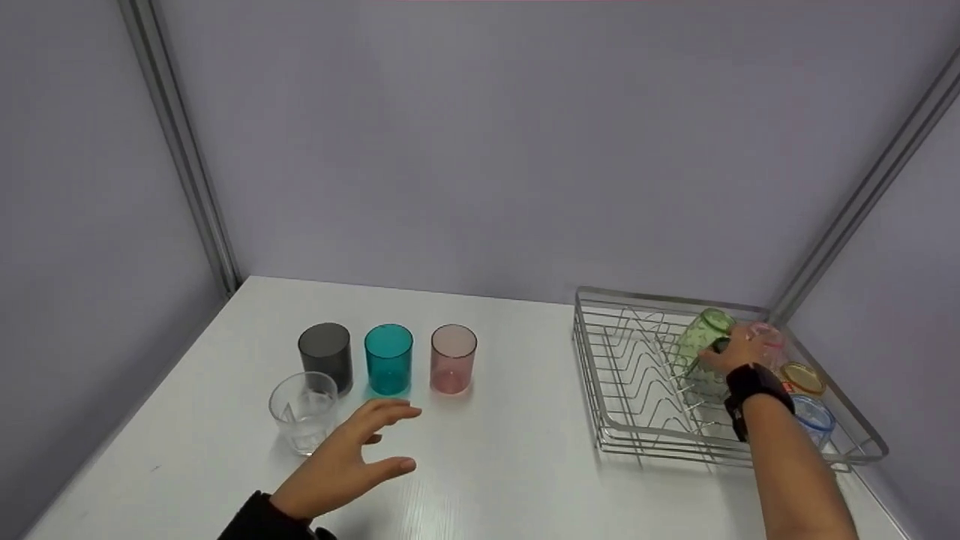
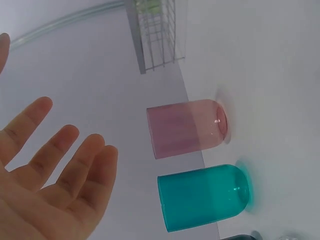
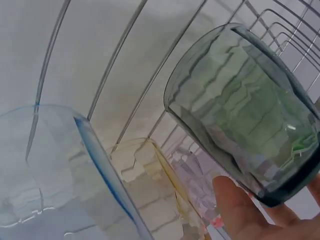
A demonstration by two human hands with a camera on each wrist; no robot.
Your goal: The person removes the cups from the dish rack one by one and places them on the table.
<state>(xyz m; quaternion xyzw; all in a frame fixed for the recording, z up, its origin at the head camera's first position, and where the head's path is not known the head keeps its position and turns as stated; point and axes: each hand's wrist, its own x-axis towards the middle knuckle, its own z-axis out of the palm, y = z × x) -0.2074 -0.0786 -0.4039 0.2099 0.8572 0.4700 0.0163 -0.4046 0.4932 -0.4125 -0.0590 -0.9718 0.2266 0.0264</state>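
Note:
In the dish rack (image 1: 600, 390), my right hand (image 1: 739, 352) grips a grey-tinted glass (image 3: 240, 110) near its thick base, with fingers and thumb on either side. The glass is tilted, its mouth toward the rack's wires; in the head view my hand hides part of it. A green glass (image 1: 697, 334) stands just behind it. Close by are a pink glass (image 1: 769, 341), a yellow-rimmed glass (image 1: 802, 379) and a blue-rimmed glass (image 1: 814, 420). My left hand (image 1: 345, 457) hovers over the table with fingers spread apart from the thumb, holding nothing, beside a clear glass (image 1: 304, 412).
On the left of the white table (image 1: 525, 465) stand a dark grey tumbler (image 1: 326, 356), a teal tumbler (image 1: 388, 360) and a pink tumbler (image 1: 453, 360) in a row. Grey panels (image 1: 480, 150) enclose the back and sides. The rack sits against the right corner.

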